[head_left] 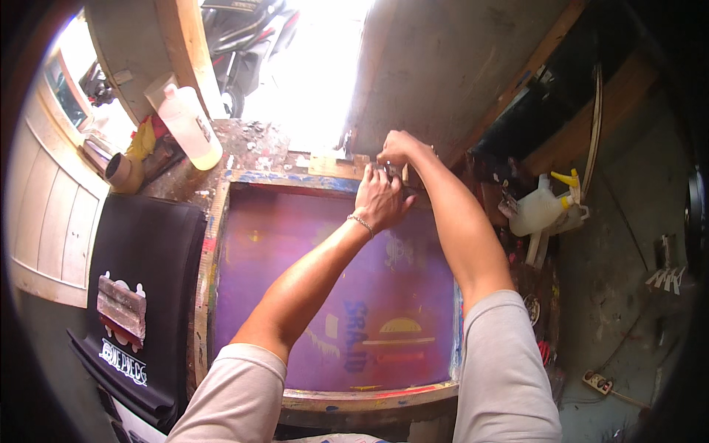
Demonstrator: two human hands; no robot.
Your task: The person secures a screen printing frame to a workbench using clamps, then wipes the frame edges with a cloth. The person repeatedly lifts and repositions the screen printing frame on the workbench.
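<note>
A screen-printing frame (332, 280) with purple mesh and paint-stained wooden edges lies in front of me. My left hand (380, 199) rests on its far edge near a small metal clamp (393, 168), fingers apart and slightly bent. Just above it, my right hand (399, 148) is closed at that clamp; what exactly it grips is hidden by the fingers.
Printed black fabric (151, 244) lies stacked at left, with a pinkish plastic bottle (188, 129) and tape roll (118, 170) behind. At right are a spray container (535, 210) and a power strip (597, 382). A motorbike (236, 52) stands beyond the doorway.
</note>
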